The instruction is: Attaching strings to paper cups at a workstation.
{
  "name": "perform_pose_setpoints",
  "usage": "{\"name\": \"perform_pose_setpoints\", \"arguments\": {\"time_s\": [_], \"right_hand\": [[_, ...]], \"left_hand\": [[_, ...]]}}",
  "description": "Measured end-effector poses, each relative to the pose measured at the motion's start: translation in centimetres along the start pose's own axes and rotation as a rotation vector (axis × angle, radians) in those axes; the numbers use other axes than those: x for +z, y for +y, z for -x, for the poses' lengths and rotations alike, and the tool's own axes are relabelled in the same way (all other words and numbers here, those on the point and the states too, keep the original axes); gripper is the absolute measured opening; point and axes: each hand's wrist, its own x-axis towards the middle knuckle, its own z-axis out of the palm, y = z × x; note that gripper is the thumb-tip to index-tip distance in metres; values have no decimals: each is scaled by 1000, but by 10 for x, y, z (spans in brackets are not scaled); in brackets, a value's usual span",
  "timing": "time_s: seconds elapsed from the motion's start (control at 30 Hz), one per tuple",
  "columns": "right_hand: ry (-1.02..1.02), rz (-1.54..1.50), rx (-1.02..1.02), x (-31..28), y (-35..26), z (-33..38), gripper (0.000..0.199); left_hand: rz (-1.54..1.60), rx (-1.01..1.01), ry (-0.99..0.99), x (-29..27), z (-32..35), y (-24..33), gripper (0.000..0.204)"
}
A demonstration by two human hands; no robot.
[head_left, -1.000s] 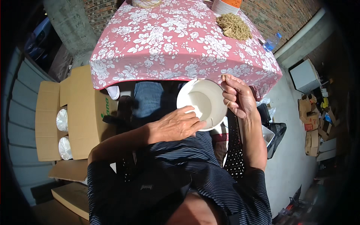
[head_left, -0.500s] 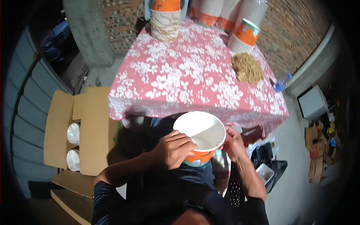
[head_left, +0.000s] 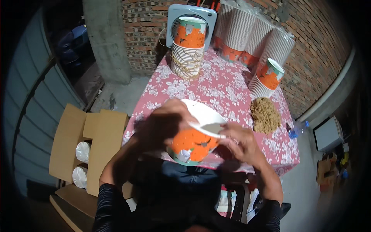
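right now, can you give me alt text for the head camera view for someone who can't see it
Seen from above, a person holds an orange and white paper bowl in the left hand and right hand over a pink floral table. Stacks of bowls and a pile of brown fibre sit on it; an open cardboard box stands to the left.

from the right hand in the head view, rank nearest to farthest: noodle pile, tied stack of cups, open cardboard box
From the right hand:
1. noodle pile, just beyond it on the table's right side.
2. tied stack of cups, at the table's far end.
3. open cardboard box, on the floor, far left.
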Motion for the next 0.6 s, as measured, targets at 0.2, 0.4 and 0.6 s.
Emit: {"name": "perform_pose_setpoints", "arguments": {"time_s": [0.2,0.4,0.6], "right_hand": [[208,-530,104,-25,78,-193,21],[577,-1210,233,-43,190,-351,23],[706,-1371,490,-15,268,-373,28]], "left_hand": [[-29,-302,703,-40,19,-49,24],[26,-632,545,-10,39,-76,30],[-550,-289,353,-47,-28,-121,48]]}}
